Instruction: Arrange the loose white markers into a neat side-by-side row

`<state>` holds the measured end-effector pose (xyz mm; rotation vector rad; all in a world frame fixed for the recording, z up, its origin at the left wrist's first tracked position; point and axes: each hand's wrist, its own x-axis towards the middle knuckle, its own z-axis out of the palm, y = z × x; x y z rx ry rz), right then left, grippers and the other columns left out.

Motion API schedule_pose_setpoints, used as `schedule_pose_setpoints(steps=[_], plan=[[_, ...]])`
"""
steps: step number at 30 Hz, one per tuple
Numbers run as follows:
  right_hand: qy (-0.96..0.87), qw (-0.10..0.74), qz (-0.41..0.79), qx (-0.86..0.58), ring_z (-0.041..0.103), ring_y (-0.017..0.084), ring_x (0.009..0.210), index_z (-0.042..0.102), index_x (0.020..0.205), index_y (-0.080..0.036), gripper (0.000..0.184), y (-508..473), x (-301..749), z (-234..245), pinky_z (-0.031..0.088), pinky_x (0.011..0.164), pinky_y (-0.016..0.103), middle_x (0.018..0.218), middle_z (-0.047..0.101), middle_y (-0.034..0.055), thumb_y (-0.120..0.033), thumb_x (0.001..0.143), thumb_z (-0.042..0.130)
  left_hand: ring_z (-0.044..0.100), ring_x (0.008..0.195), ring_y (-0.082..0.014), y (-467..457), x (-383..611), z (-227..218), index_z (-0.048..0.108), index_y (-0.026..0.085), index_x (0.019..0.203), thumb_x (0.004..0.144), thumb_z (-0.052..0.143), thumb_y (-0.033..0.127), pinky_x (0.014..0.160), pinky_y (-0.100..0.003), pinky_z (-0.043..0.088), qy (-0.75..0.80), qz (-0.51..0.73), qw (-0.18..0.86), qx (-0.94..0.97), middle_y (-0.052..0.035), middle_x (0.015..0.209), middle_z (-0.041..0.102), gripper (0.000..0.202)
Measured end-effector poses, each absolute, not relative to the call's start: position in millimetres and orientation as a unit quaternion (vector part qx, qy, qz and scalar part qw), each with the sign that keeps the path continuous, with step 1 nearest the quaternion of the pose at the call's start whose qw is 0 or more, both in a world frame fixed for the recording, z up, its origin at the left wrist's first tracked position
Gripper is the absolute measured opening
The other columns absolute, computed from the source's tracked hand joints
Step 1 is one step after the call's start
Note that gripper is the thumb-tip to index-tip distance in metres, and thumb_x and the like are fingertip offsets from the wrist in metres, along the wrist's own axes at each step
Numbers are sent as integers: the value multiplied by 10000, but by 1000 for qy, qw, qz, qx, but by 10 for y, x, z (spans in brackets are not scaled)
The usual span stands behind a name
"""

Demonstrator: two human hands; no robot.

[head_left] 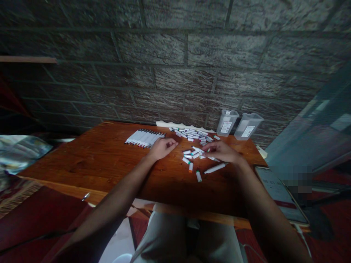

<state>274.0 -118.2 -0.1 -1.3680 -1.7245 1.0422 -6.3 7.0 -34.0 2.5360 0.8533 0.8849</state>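
My left hand [163, 148] rests on the wooden table with its fingers curled in. Whatever it may hold is hidden. It touches or nearly touches the right end of a neat row of white markers [144, 138] with dark tips. To the right, my right hand [221, 151] reaches over loose pieces, thumb and fingers pinched at the end of a white marker [197, 149]. Around it lie short white caps with coloured ends, among them an orange-ended cap [190, 167] and a green-ended cap [199, 176]. A longer white marker [215, 168] lies below that hand.
Behind the hands is a pile of white marker pieces [192, 133]. Two clear plastic containers [227, 123] with labels stand at the back right, by the brick wall [170, 84]. A tablet [279, 195] lies at the table's right edge. A white wavy-edged strip [164, 124] runs along the wall.
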Motion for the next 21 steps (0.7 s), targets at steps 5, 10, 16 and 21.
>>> schedule_pose_setpoints(steps=[5,10,16,21], plan=[[-558,526,396,-506,564,96,645,670,1061,-205,442,-1138,2443,1,443,601,241,895,674,1,-422,679,725,575,618,-113,18,-35,-306,709,178,877,903,525,421,603,-215,422,290,310,166,890,-4,708,680,306],[-492,574,432,-492,595,99,600,623,1000,-199,431,-1086,2297,-43,405,534,208,736,637,-18,-436,661,742,631,698,-124,-36,-8,-273,710,168,904,910,534,400,671,-225,460,286,352,182,872,-26,868,738,292],[-437,576,426,-544,639,134,674,622,842,-185,441,-1046,2349,-131,373,499,194,788,670,27,-563,653,746,646,713,-141,-74,6,-236,728,163,943,913,545,411,672,-239,476,290,371,198,860,-41,905,751,310],[-499,535,427,-532,583,124,624,671,914,-201,463,-1051,2228,-219,409,523,228,781,681,8,-593,673,722,641,782,-166,-106,26,-225,744,173,1023,925,537,411,717,-272,485,241,353,218,877,-72,928,747,331]])
